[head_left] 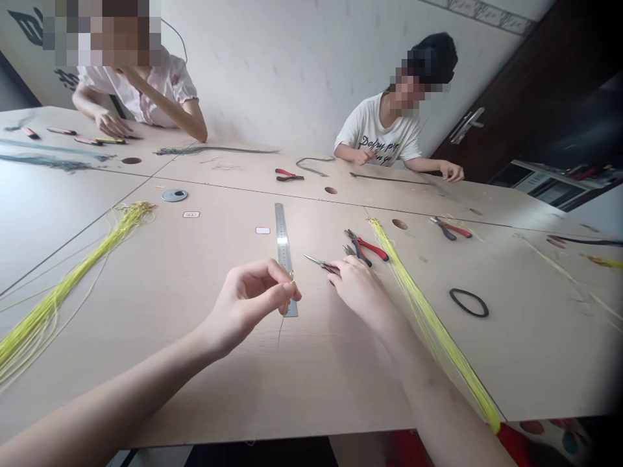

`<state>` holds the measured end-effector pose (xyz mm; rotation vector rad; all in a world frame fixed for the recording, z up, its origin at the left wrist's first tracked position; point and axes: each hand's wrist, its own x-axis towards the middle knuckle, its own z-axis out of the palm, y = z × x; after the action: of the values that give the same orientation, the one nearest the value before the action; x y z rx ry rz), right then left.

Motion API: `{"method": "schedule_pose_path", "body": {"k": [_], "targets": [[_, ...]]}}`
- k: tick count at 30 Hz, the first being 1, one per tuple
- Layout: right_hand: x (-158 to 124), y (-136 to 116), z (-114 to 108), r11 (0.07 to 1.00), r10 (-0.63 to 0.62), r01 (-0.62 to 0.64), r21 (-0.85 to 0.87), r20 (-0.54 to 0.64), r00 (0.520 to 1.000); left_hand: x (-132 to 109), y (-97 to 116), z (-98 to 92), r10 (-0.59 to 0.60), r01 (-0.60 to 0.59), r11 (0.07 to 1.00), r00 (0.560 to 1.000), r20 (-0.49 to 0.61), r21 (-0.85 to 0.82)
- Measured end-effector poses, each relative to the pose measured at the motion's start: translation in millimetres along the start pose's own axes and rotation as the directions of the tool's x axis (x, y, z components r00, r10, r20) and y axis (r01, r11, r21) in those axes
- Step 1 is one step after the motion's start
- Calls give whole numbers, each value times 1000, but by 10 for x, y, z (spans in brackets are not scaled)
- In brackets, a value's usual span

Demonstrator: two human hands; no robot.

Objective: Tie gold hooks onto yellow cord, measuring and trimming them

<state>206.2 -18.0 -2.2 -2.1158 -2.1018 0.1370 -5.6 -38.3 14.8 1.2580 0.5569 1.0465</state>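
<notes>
My left hand [263, 292] pinches a thin yellow cord [284, 318] between thumb and fingertips, with a small metal ring at its upper end. It is held over the lower part of a steel ruler [282, 240]. To its right, my right hand [357, 282] is closed on small scissors [321, 263] whose blades point left. Just beyond that hand lie red-and-black pliers [367, 250], partly beside another tool. A long bundle of yellow cords [428, 311] runs along the right, and a second yellow bundle [73, 279] lies at the left.
Two people sit across the table [195, 389]. Red-and-black pliers [452, 228] lie right, another pair [289, 175] farther back. A black loop [468, 303], small labels [263, 230], a grey disc [174, 195] and dark cords [219, 150] are also on it.
</notes>
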Motion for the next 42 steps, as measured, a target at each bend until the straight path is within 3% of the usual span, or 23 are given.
{"method": "schedule_pose_path", "body": {"k": [16,26,28,31,34,36,39,42], "targets": [[-12,51,-42,975,133,-146,168,85,987,-5,47,44,-27,28,999,999,-26,38],[-10,214,-194,946,161,-244,211,346,924,34,55,46,-43,48,997,997,-63,69],[-10,219,-172,937,151,-249,244,359,921,69,41,17,-66,75,992,993,-98,99],[-25,152,-133,905,114,-249,344,368,923,143,-36,-61,-77,105,989,966,-247,104],[-69,-23,-132,824,-2,-220,522,390,921,220,-147,-149,-55,74,997,912,-407,32],[-115,-187,-147,721,-143,-196,665,419,897,262,-200,-195,-53,37,998,871,-488,-42],[-191,-444,-157,522,-370,-216,825,447,814,297,-209,-240,-62,-34,988,813,-580,-153],[-244,-632,-155,347,-525,-278,896,431,734,295,-164,-252,-65,-78,976,782,-620,-201]]}}
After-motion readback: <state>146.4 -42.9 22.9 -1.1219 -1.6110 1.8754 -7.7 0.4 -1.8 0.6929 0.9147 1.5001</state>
